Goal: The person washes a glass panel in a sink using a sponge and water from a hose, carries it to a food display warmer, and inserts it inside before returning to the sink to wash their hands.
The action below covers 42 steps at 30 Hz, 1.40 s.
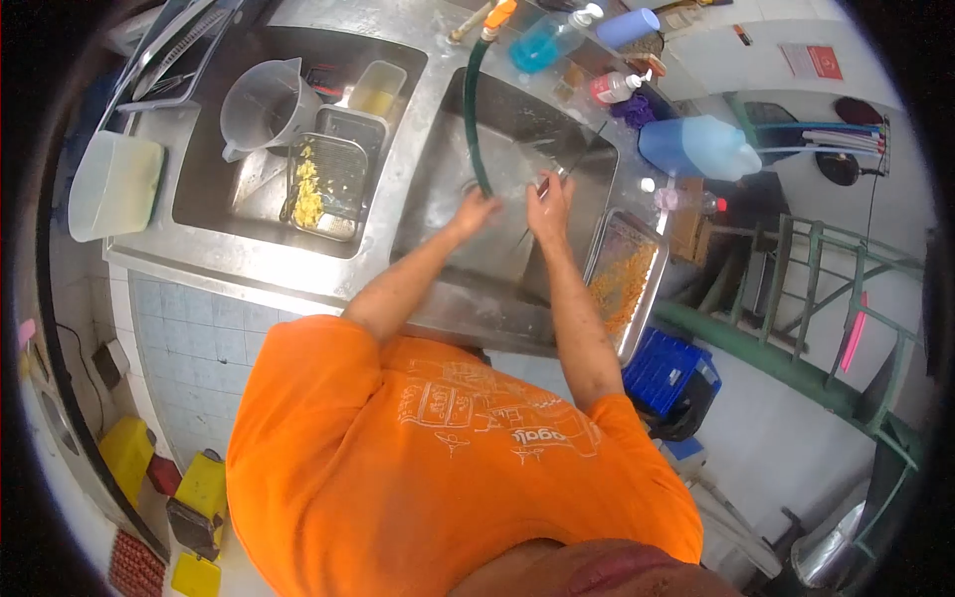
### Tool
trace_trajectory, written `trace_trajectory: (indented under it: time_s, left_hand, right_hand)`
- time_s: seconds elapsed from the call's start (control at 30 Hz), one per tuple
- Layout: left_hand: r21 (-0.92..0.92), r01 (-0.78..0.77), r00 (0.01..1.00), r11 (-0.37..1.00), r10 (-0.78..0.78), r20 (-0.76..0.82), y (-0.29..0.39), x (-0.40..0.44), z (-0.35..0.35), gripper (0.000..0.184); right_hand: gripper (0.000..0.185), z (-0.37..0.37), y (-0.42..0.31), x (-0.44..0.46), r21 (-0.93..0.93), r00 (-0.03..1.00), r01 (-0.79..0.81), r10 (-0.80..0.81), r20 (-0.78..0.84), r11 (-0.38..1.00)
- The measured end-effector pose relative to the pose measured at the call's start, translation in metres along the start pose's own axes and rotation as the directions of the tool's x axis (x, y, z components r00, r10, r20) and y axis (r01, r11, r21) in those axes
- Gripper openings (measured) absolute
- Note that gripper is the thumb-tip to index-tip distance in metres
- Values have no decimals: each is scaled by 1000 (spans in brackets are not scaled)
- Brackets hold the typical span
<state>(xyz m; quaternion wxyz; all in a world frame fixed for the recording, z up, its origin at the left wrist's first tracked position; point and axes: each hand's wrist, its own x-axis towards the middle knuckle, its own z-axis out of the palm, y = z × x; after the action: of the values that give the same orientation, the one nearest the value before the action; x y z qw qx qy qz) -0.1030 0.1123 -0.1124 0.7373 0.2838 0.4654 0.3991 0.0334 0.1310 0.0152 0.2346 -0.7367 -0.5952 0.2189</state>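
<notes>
Over the right sink basin (453, 159), my left hand (476, 212) is closed around the lower end of a green hose (472, 119); its fingers are somewhat blurred. The hose comes down from an orange-handled tap (500, 14). Beside it, my right hand (549, 211) grips a thin utensil with a dark handle (544, 186). A slim dark length points up and right from that hand toward the basin's far corner. Glare and blur hide the utensil's exact kind. Both hands are inside the basin area, a short gap apart.
The left basin holds a clear pitcher (267, 107), a small tub (378, 90) and a metal tray (353, 129) with yellow scraps. At right lies a tray (652, 261) with orange crumbs. Soap bottles (619, 88) and a large blue jug (696, 147) line the back.
</notes>
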Motion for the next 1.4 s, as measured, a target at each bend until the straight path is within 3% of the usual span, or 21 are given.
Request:
trace_trajectory:
  time_s: [0.1,0.23,0.3,0.4,0.47,0.57,0.6,0.67,0.7,0.8,0.9,1.0,1.07,1.1,1.2,1.27,1.33,1.4]
  left_hand:
    - [-174,-209,978,963,201,-60,-11,-2,41,33]
    - [-285,-331,940,899,290,-177,-12,3,69,36]
    - [-265,-331,940,906,290,-180,-6,1,71,35]
    - [-191,-311,942,931,276,-189,-19,9,60,31]
    - [-241,-309,940,920,255,-228,-29,17,57,28]
    - [-17,-306,946,952,302,-117,-38,29,45,30]
    - [-59,-183,982,981,180,-50,-30,28,41,28]
    - [-107,80,992,991,-69,102,11,17,34,23]
    - [-59,90,990,994,-83,114,31,9,35,23]
    - [20,126,982,992,-127,141,64,0,31,26]
    - [-82,213,965,974,-197,172,79,2,22,28]
    - [-210,266,950,941,-220,221,139,-19,36,29]
    - [-204,285,932,936,-221,287,149,-20,44,28]
    - [-239,307,925,921,-230,302,159,-22,49,26]
    - [-350,307,927,885,-195,321,198,-40,71,26]
    - [-404,329,919,854,-190,346,196,-28,79,25]
    - [-453,341,915,824,-180,360,207,-28,87,24]
    - [-496,348,914,796,-169,370,220,-31,95,23]
  right_hand:
    - [37,10,8,-8,-136,902,319,-344,-260,938]
    - [52,-18,22,1,-234,725,683,-681,103,692]
    - [61,-30,44,12,-273,610,792,-708,356,546]
    - [69,-46,44,33,-222,471,880,-707,528,420]
    - [65,-57,21,35,-253,381,924,-742,551,287]
    - [58,-54,18,46,-263,227,961,-803,551,91]
    - [56,-53,21,49,-259,172,965,-820,546,30]
    - [52,-54,25,57,-153,174,983,-764,621,99]
    - [50,-55,26,58,-103,170,985,-738,653,136]
    - [51,-64,20,65,-35,81,996,-716,694,78]
    - [53,-51,39,65,-19,116,989,-710,695,144]
    - [56,-26,75,67,-59,285,951,-788,545,303]
    - [59,-42,29,63,-125,509,714,-389,768,689]
    - [61,-48,10,61,-205,532,539,-142,835,817]
    - [61,-28,19,58,-145,604,721,-512,611,677]
    - [62,-11,28,55,-156,562,819,-717,413,552]
    - [62,-11,23,56,-158,563,825,-760,325,543]
    - [61,-21,14,59,-144,655,744,-671,348,652]
